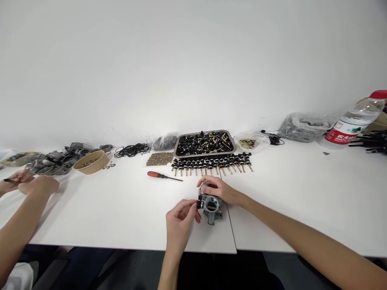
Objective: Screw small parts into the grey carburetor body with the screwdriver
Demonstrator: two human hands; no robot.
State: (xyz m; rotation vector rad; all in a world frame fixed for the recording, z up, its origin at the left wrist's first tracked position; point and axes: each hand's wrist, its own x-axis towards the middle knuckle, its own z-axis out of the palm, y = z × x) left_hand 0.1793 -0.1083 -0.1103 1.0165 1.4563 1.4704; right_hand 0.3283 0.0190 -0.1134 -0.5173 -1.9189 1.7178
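A grey metal carburetor (212, 206) rests on the white table near its front edge, its round bore turned towards me. My right hand (218, 189) is closed over its top and steadies it from the far side. On the carburetor's left side, my left hand (183, 217) pinches a small black knob-like fitting (199, 204) between thumb and fingertips. The fingers partly cover that fitting, so how deep it sits cannot be seen. Beyond my hands lies a row of black fittings with brass-coloured stems (211, 163). To the left is a screwdriver (160, 175) with a red handle.
A metal tray (234, 150) of black fittings stands behind the row, beside small brass pieces (159, 158). Leftward are black rubber rings (133, 150), a tan bowl (96, 164), grey castings (57, 161) and another person's hands (39, 183). A bottle (347, 127) stands right.
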